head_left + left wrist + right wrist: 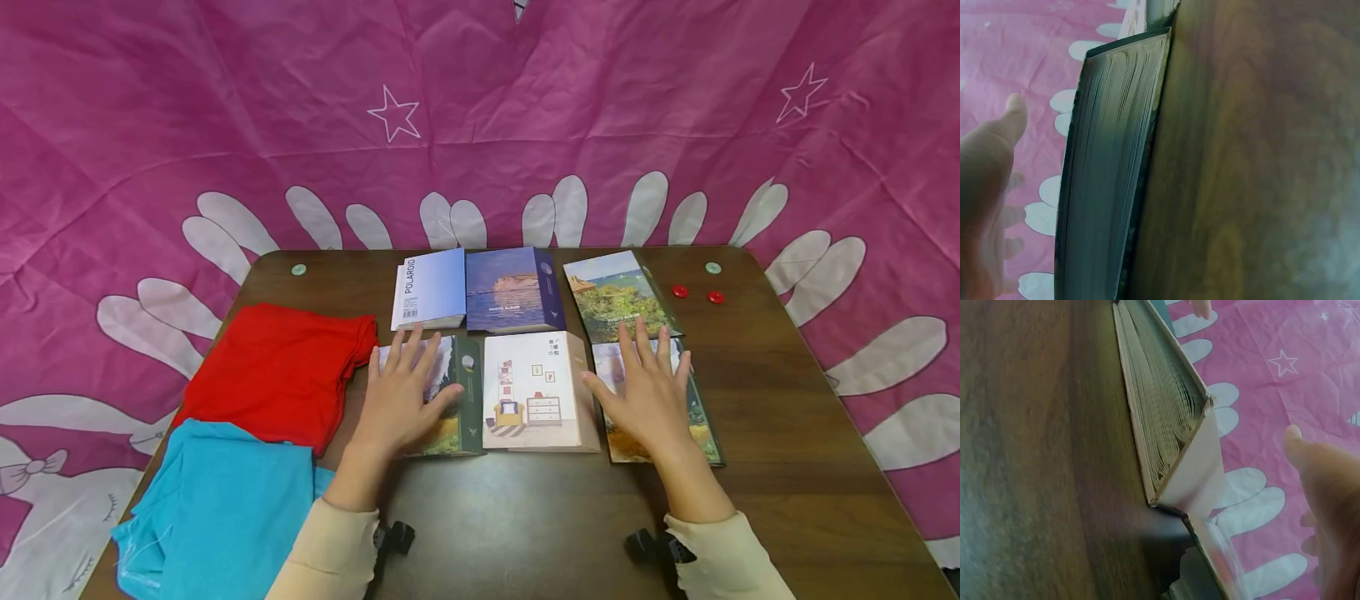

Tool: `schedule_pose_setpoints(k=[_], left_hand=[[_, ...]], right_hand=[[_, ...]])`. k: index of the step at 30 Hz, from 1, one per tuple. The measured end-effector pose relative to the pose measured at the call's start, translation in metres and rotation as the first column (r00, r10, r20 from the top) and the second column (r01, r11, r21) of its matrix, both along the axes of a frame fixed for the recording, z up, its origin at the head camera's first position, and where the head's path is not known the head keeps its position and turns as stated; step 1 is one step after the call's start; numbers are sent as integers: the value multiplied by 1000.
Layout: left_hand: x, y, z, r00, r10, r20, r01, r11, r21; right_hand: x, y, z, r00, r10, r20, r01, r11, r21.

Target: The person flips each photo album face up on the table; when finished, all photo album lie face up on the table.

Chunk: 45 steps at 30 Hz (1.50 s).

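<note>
Six photo albums lie on the dark wooden table [525, 517] in two rows of three. The front row holds a green-spined album [461, 400] at the left, a cream album with a room drawing [534, 390] in the middle and a landscape album [701, 421] at the right; the back row holds a white Polaroid album [431, 289], a blue seascape album [510, 289] and a coastal garden album [617, 293]. The left hand [405, 392] rests flat on the green-spined album, fingers straight and spread wide, gripping nothing; the right hand [648, 392] lies the same way on the landscape album (the wrist views show only page edges and thumbs). Two folded cloths sit left of the albums, one red [281, 371], one turquoise [217, 508]; two red buttons [697, 294] and two pale green discs [298, 269] lie near the far edge; a pink starred backdrop [480, 108] hangs behind.
</note>
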State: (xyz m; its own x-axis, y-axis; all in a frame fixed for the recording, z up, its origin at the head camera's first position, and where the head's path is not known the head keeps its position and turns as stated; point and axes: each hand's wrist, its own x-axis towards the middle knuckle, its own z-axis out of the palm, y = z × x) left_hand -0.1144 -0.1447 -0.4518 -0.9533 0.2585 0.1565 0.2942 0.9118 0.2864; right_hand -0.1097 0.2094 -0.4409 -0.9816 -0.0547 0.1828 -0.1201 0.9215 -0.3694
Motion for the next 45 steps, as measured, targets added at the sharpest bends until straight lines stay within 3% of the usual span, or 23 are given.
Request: schedule_pose_setpoints(k=[4, 9, 12, 17, 22, 25, 29, 34, 37, 39, 45], left_hand=[[-6, -2, 0, 1000, -4, 3, 4, 996, 91], [-21, -7, 0, 999, 18, -45, -5, 965, 261], [-30, -10, 0, 998, 21, -54, -2, 942, 336], [-42, -14, 1, 998, 57, 14, -57, 898, 437], [-55, -18, 0, 989, 122, 89, -150, 865, 479], [-62, -20, -1, 983, 125, 134, -176, 845, 505], [-77, -24, -3, 981, 116, 157, -183, 829, 528], [-94, -28, -4, 966, 155, 207, -246, 796, 552], [-102, -27, -3, 952, 163, 259, -288, 765, 575], [-106, -26, -3, 942, 158, 296, -310, 745, 591], [-117, -20, -6, 923, 159, 350, -353, 711, 608]], right_hand=[[-4, 1, 1, 1000, -2, -13, 2, 999, -41], [-11, 0, 8, 1000, -28, -10, 25, 971, -236], [-18, -2, 13, 1000, -20, -21, 10, 925, -380], [-35, -11, 17, 999, 27, -45, -47, 845, -533], [-56, -25, 13, 994, 73, 77, -6, 767, -641], [-66, -36, 11, 982, 106, 154, 36, 703, -710], [-80, -54, 9, 966, 175, 192, 48, 607, -793], [-98, -83, 9, 936, 269, 228, 49, 541, -839], [-108, -101, 8, 922, 298, 249, 58, 528, -847], [-115, -112, 5, 917, 304, 260, 56, 546, -836], [-130, -136, -8, 901, 332, 278, -12, 661, -750]])
